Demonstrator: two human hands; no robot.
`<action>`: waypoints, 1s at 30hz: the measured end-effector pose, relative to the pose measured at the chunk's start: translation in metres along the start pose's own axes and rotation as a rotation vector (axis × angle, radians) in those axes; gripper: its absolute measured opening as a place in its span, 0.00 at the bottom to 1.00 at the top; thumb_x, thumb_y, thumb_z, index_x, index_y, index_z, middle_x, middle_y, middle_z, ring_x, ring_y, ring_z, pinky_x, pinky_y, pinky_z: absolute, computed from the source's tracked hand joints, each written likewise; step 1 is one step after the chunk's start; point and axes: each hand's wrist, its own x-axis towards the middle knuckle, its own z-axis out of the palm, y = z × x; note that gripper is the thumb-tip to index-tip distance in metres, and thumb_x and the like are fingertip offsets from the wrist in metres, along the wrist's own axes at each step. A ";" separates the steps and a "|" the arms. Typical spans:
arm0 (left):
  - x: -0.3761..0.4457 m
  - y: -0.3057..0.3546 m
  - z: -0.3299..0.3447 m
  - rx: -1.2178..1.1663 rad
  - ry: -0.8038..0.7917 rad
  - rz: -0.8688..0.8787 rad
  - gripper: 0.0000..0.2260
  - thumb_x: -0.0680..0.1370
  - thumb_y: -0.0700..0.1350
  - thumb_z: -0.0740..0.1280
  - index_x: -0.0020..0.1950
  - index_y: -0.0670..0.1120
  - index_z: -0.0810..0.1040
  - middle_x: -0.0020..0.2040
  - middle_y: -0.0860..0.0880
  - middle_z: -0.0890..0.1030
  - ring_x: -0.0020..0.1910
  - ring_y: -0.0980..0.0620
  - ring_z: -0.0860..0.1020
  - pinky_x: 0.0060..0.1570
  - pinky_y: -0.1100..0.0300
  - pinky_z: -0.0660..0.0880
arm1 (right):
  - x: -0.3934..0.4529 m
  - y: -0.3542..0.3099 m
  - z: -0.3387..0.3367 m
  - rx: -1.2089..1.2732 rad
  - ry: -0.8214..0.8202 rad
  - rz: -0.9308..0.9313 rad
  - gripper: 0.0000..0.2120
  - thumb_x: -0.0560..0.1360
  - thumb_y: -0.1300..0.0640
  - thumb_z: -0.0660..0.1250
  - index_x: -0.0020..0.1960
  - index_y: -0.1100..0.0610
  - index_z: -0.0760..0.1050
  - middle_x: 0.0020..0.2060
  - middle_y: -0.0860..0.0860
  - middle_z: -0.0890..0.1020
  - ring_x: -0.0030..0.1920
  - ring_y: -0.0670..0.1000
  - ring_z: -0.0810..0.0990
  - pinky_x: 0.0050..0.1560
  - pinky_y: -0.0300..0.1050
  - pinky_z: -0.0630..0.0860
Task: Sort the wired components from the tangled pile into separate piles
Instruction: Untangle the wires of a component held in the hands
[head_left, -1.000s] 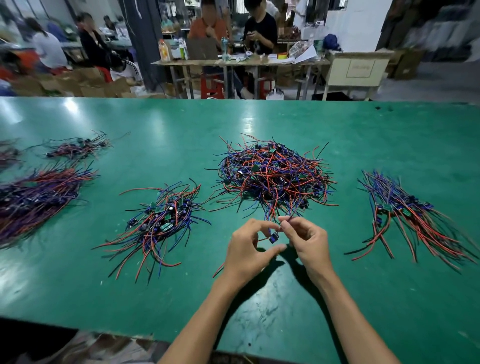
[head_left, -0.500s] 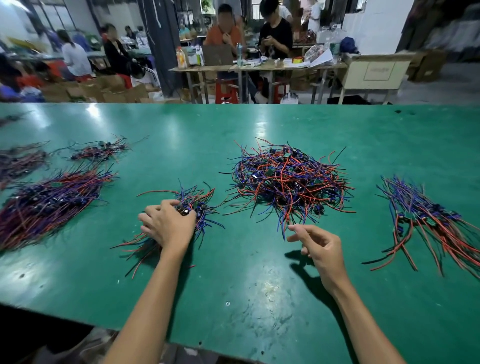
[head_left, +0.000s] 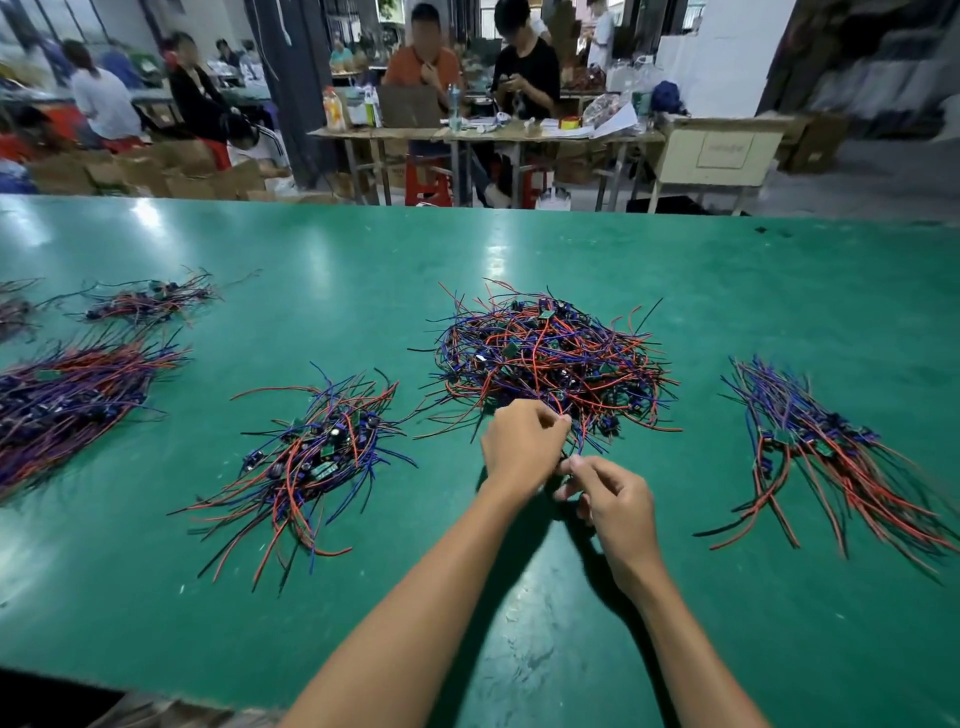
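Just beyond both hands sits the tangle (head_left: 550, 358), the unsorted heap of red, blue and black leads with small boards buried in it, and its near fringe reaches down to the fingertips. Left hand (head_left: 524, 447) is at that fringe, fingers curled and pinching a few wires (head_left: 579, 441) that trail out of the heap toward the person. Right hand (head_left: 613, 499) lies just nearer the body and a little to the right, thumb and forefinger closed on the lower end of what looks like the same strand; whether a board hangs there I cannot tell, since the fingers hide it.

So the strand's long axis runs roughly away from the person, from the right hand's pinch up through the left hand's pinch and into the heap. My judgement is that the coming move is a pull toward the body, along that axis, with the left hand, nearer the heap, best placed to hold back or shake off neighbours that drag along.

From the grip, one sorted pile (head_left: 311, 457) lies to the left, near the left hand, and another, the fan (head_left: 821, 447), lies well to the right. Which pile suits this piece cannot be read until it is free. All of it rests on the green table (head_left: 519, 649).
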 end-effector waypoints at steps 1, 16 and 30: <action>-0.004 -0.005 0.001 -0.064 -0.013 0.029 0.10 0.76 0.57 0.70 0.41 0.53 0.85 0.38 0.57 0.84 0.38 0.59 0.80 0.43 0.59 0.78 | 0.002 0.000 0.001 0.011 0.032 0.022 0.14 0.83 0.54 0.65 0.43 0.52 0.85 0.31 0.55 0.84 0.26 0.45 0.73 0.27 0.38 0.70; -0.070 -0.050 -0.011 -0.430 -0.129 0.297 0.07 0.71 0.53 0.78 0.40 0.51 0.84 0.43 0.56 0.81 0.45 0.58 0.80 0.45 0.67 0.76 | 0.001 0.002 -0.002 -0.012 -0.023 -0.042 0.10 0.81 0.55 0.68 0.42 0.52 0.82 0.32 0.46 0.81 0.34 0.43 0.76 0.39 0.38 0.74; -0.069 -0.051 -0.007 -0.068 0.243 0.208 0.13 0.74 0.67 0.68 0.56 0.67 0.82 0.73 0.62 0.65 0.71 0.56 0.56 0.61 0.57 0.53 | -0.005 -0.003 0.000 0.006 -0.105 -0.104 0.09 0.78 0.65 0.70 0.51 0.51 0.83 0.39 0.45 0.87 0.35 0.40 0.81 0.36 0.31 0.75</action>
